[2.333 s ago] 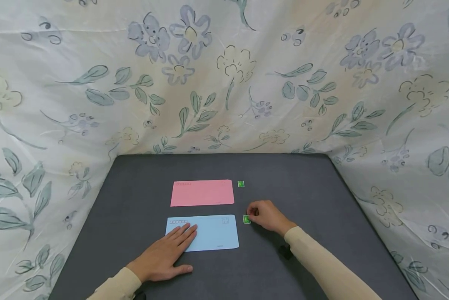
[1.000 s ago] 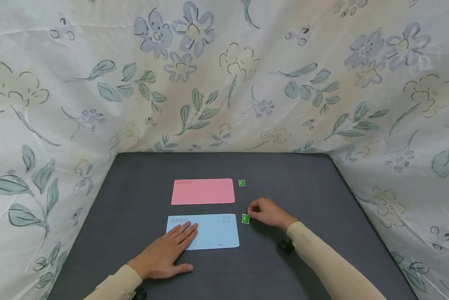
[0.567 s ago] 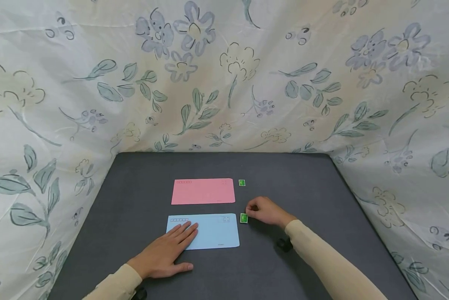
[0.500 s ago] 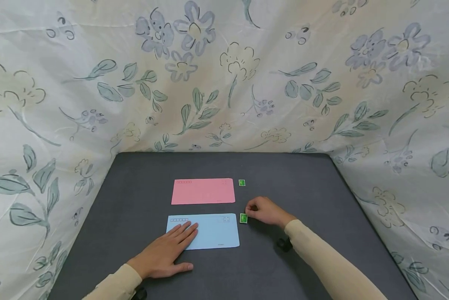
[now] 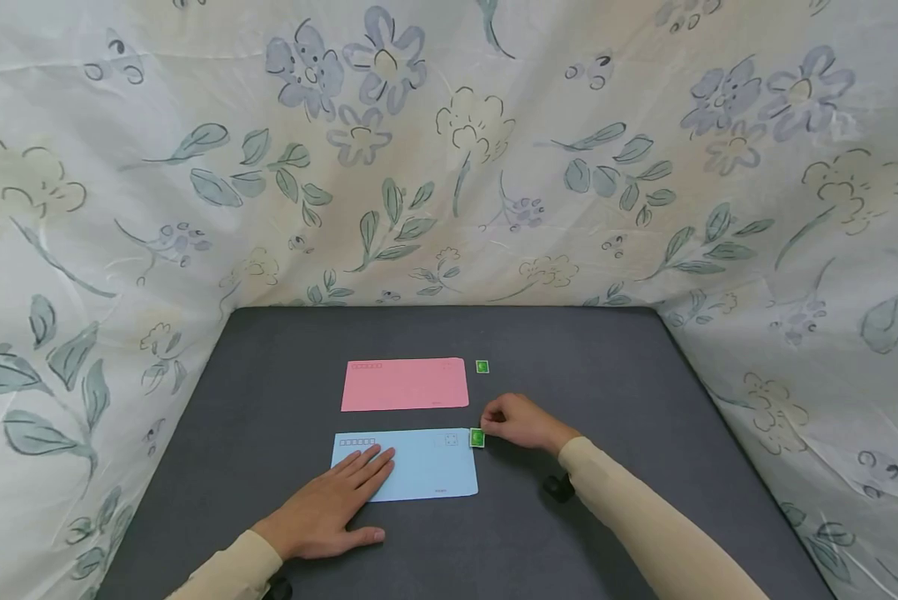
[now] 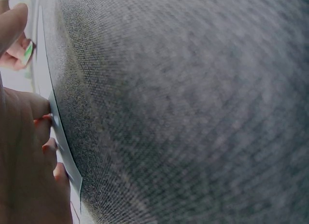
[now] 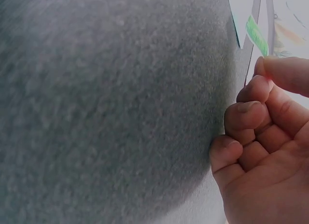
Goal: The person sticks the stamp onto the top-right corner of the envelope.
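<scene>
A light blue envelope (image 5: 426, 471) lies on the dark table, with a small printed square near its upper right corner. My left hand (image 5: 336, 508) rests flat on its left part, fingers straight and thumb spread onto the table. Between thumb and index finger my right hand (image 5: 522, 422) pinches a small green stamp (image 7: 257, 36) with a white border. In the head view that stamp overlaps the envelope's right edge near the printed square. The other fingers of the right hand are curled, as the right wrist view shows.
Behind the blue envelope lies a pink envelope (image 5: 405, 385) with printed boxes at its upper left. A second green stamp (image 5: 482, 367) lies just right of it. The dark table (image 5: 614, 358) is bordered by a floral curtain (image 5: 419, 167) at the back and sides.
My right hand has moved left with the pinched stamp, from beside the blue envelope to its right edge. The left hand has stayed in place on the envelope.
</scene>
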Available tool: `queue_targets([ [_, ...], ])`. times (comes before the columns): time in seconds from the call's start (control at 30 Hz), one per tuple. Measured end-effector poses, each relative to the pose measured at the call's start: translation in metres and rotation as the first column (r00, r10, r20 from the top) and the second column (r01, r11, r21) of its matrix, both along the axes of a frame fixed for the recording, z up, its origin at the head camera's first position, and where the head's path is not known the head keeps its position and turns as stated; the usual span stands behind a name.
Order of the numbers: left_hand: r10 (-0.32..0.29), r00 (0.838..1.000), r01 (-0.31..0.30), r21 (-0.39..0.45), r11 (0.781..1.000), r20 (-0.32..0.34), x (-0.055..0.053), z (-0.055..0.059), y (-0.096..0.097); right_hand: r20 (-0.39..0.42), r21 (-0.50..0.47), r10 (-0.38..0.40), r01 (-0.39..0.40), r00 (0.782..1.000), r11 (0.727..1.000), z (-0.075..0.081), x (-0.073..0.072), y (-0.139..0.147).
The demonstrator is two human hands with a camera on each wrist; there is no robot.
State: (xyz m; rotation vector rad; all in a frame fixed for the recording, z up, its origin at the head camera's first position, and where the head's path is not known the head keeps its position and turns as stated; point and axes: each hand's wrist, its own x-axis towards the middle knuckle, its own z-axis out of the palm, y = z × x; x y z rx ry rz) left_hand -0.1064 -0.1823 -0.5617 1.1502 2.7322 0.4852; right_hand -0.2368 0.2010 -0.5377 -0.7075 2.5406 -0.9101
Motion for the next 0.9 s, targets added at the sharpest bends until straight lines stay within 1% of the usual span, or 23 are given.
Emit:
queue_targets([
  [0.2,-0.013,1.000,0.013,-0.012,1.000,-0.004,-0.001,0.001,0.001,0.011,-0.001,0.002,-0.002,1.000,1.000,-0.002,-0.002,-0.004],
  [0.37,-0.009,1.000,0.009,-0.018,1.000,0.000,-0.001,0.001,0.000,0.013,0.004,-0.005,0.005,1.000,1.000,-0.004,-0.003,-0.006],
  [0.6,-0.008,1.000,0.008,-0.014,1.000,0.002,-0.002,0.001,0.000,0.041,-0.005,-0.019,0.019,0.999,1.000,-0.003,-0.003,-0.011],
  [0.9,-0.016,1.000,0.016,-0.011,1.000,-0.012,-0.003,0.003,0.000,0.048,-0.005,0.007,-0.007,0.999,1.000,0.001,-0.005,-0.019],
])
